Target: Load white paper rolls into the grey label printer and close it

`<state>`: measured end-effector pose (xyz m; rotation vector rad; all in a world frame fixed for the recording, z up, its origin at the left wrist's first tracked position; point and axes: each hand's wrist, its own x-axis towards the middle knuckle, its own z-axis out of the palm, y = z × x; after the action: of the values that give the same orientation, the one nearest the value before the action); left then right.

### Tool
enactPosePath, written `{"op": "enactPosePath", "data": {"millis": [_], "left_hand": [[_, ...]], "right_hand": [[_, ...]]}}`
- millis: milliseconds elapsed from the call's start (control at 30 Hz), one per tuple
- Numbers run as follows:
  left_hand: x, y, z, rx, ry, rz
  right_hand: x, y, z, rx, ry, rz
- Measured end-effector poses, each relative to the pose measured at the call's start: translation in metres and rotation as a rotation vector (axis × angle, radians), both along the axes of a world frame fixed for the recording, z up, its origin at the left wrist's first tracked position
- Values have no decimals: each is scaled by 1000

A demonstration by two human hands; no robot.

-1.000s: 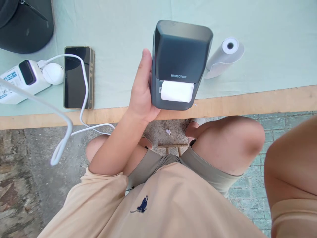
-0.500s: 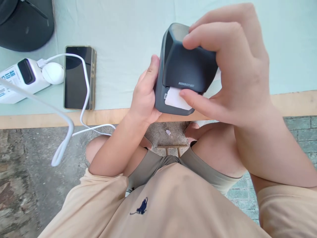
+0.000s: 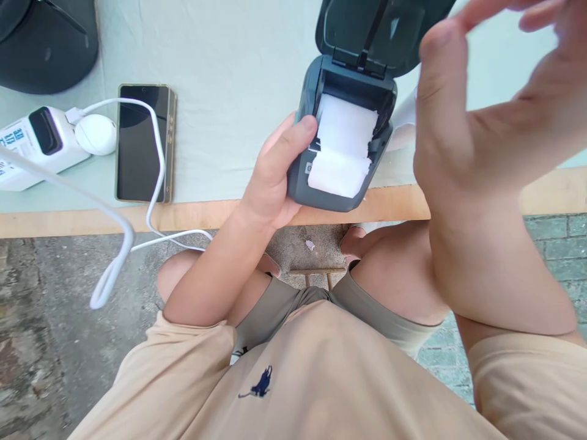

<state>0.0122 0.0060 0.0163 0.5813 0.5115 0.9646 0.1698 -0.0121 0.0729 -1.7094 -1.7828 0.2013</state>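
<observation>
A dark label printer rests in my left hand, whose fingers wrap round its left side while the thumb lies on the rim of the paper bay. Its lid is swung up, and white label paper shows inside, with a torn-edged strip hanging over the front. To the right of the raised lid is my right hand, thumb upright and fingers apart, holding nothing that I can see. Its upper fingers are partly cut off by the frame. Behind the printer, a curled white paper piece is partly hidden by this hand.
On the pale-covered table lie a phone and a white power strip with a round plug. A white cable crosses the phone and loops over the wooden edge. A black object stands at the far left.
The printer's lid has swung from closed to open, exposing the paper inside. My right hand has moved off the printer, up and to the right. My left thumb has shifted onto the bay's rim.
</observation>
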Motion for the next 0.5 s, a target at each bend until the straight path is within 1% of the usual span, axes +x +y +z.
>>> {"op": "enactPosePath", "data": {"millis": [67, 100, 133, 167, 200, 267, 333, 400, 433, 500], "left_hand": [[0, 1, 0, -1, 7, -1], [0, 1, 0, 3, 11, -3], [0, 1, -1, 10, 12, -2], [1, 1, -1, 19, 12, 2], [0, 0, -1, 28, 16, 4], [0, 0, -2, 46, 32, 4], [-1, -1, -2, 60, 52, -1], [-2, -2, -1, 63, 63, -9], [-2, -2, 0, 59, 64, -9], [-2, -3, 1, 52, 62, 3]], "right_hand": [[-3, 3, -4, 143, -242, 33], [-5, 5, -6, 177, -346, 68], [-7, 6, -8, 162, -416, 105], [-10, 6, -8, 106, -445, 126], [-12, 7, -8, 17, -462, 135], [-15, 8, -6, -189, -487, 126], [-17, 9, -3, -338, -521, 105], [-18, 10, 0, -393, -544, 101], [-17, 10, 2, -382, -538, 106], [-16, 7, 6, -296, -477, 135]]}}
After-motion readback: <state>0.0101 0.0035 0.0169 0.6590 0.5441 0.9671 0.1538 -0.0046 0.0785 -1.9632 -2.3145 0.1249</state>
